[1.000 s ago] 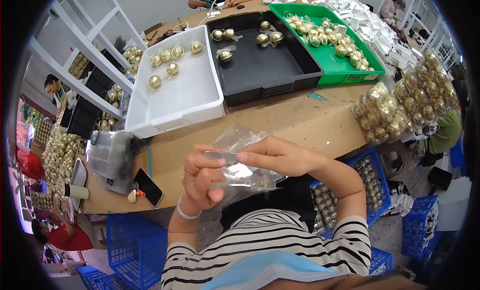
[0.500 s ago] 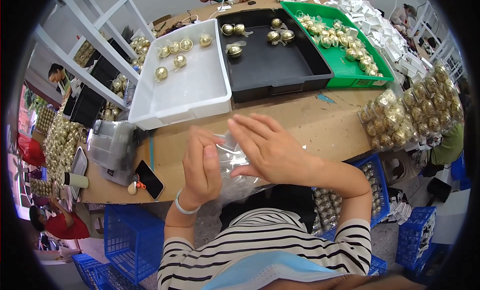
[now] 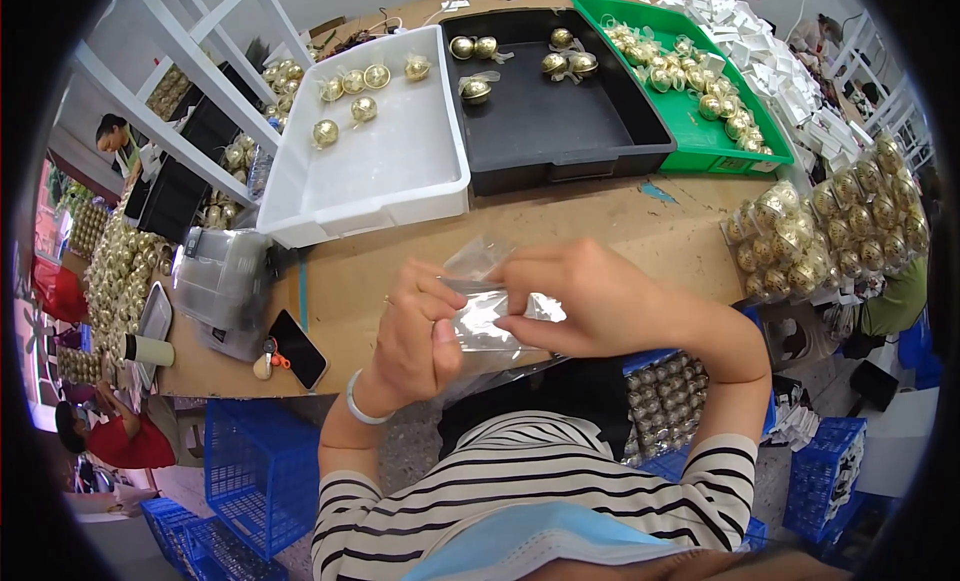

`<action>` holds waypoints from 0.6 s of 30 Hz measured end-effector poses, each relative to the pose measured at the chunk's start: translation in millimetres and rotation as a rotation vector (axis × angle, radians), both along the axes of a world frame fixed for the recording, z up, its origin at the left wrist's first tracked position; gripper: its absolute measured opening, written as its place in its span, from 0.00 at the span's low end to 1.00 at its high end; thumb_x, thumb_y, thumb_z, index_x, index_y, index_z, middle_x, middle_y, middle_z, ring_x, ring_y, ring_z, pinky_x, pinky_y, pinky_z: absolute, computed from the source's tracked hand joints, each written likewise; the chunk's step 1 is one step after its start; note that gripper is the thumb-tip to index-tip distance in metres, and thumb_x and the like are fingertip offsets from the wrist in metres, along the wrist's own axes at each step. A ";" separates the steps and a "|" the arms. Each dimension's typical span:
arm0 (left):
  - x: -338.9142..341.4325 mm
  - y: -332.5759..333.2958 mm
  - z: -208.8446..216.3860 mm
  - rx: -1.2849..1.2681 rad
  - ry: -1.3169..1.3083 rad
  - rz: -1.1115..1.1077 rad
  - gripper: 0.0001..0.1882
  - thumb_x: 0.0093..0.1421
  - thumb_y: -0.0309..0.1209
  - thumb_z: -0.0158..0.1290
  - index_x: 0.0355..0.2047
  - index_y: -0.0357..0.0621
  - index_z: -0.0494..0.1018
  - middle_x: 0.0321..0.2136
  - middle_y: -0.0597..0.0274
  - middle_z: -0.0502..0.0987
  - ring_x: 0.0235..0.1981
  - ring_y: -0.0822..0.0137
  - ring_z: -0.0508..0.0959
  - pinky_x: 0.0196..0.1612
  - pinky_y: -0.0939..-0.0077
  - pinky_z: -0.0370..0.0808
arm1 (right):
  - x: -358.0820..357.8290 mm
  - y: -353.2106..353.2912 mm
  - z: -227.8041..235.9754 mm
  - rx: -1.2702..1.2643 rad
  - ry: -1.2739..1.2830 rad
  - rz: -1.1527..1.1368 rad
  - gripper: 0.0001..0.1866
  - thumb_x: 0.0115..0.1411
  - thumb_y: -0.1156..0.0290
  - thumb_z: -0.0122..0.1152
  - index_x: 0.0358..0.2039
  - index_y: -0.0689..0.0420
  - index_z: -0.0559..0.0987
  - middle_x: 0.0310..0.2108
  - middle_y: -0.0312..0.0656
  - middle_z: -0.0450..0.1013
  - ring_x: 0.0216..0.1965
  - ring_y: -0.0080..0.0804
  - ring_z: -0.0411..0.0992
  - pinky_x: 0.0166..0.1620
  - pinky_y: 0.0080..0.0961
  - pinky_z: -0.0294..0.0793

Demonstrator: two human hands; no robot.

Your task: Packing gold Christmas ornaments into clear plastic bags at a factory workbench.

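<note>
A clear plastic bag [image 3: 488, 326] is stretched between my two hands above the near edge of the table. My left hand [image 3: 415, 326], with a pale band on its wrist, grips the bag's left side with curled fingers. My right hand [image 3: 585, 301] pinches its upper right part between thumb and fingers. Beyond my hands stand a white tray [image 3: 365, 196] with several gold ball ornaments [image 3: 364, 109], a black tray [image 3: 560, 131] with several more, and a green tray [image 3: 735, 164] crowded with gold balls tied with sheer ribbon.
Left on the table lie a phone [image 3: 298, 351], orange-handled snips [image 3: 272, 359] and a stack of clear plastic packs [image 3: 220, 286]. Packed gold balls [image 3: 775, 241] sit at the right edge. Blue crates [image 3: 260, 481] stand below. White boxes [image 3: 740, 41] are heaped behind, near other people.
My right hand has gone from flat, stretched fingers to a pinch on the bag. The bag is now spread flatter between my hands, and the view has shifted slightly.
</note>
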State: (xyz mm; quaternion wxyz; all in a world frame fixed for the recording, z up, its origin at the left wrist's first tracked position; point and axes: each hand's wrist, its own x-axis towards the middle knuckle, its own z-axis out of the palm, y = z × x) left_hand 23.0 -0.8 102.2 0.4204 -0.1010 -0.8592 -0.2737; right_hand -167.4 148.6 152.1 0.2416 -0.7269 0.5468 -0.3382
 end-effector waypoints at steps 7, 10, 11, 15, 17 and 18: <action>-2.7 5.4 0.3 0.230 0.218 -0.050 0.09 0.65 0.25 0.50 0.40 0.37 0.62 0.36 0.47 0.73 0.35 0.54 0.75 0.41 0.56 0.77 | 6.4 -15.2 -7.5 -0.210 -0.268 -0.145 0.09 0.52 0.73 0.75 0.27 0.58 0.81 0.39 0.47 0.80 0.37 0.40 0.80 0.41 0.30 0.77; -4.3 11.6 8.1 0.176 0.352 -0.063 0.27 0.57 0.40 0.68 0.42 0.41 0.62 0.40 0.53 0.70 0.37 0.54 0.76 0.39 0.60 0.79 | 10.5 -15.9 -8.2 -0.160 -0.489 -0.132 0.09 0.50 0.71 0.78 0.28 0.57 0.84 0.39 0.45 0.81 0.39 0.38 0.79 0.43 0.28 0.76; 0.7 14.7 12.8 0.112 0.272 0.022 0.33 0.48 0.46 0.71 0.43 0.45 0.62 0.41 0.57 0.68 0.38 0.54 0.77 0.38 0.63 0.80 | 11.2 -15.6 -7.4 -0.229 -0.426 -0.146 0.10 0.49 0.70 0.79 0.29 0.57 0.85 0.39 0.45 0.81 0.39 0.37 0.79 0.43 0.28 0.75; 5.6 14.3 16.2 -0.081 0.273 0.108 0.40 0.34 0.47 0.78 0.41 0.58 0.64 0.41 0.66 0.64 0.41 0.57 0.77 0.35 0.68 0.79 | 7.5 -10.5 5.9 -0.394 -0.244 -0.089 0.09 0.48 0.71 0.80 0.27 0.56 0.85 0.39 0.44 0.81 0.38 0.36 0.79 0.43 0.29 0.75; 10.3 17.6 16.6 -0.085 0.227 0.137 0.38 0.34 0.48 0.78 0.41 0.61 0.64 0.41 0.66 0.64 0.41 0.57 0.77 0.34 0.68 0.78 | 4.1 -6.1 12.2 -0.397 -0.131 -0.056 0.09 0.48 0.71 0.80 0.28 0.55 0.85 0.38 0.43 0.82 0.38 0.36 0.79 0.44 0.31 0.75; 11.7 18.6 16.8 -0.088 0.180 0.164 0.37 0.34 0.49 0.77 0.40 0.63 0.65 0.41 0.66 0.64 0.41 0.58 0.77 0.33 0.69 0.77 | 3.5 -4.9 14.0 -0.397 -0.129 -0.056 0.09 0.48 0.71 0.80 0.28 0.55 0.85 0.38 0.43 0.82 0.38 0.36 0.79 0.44 0.31 0.75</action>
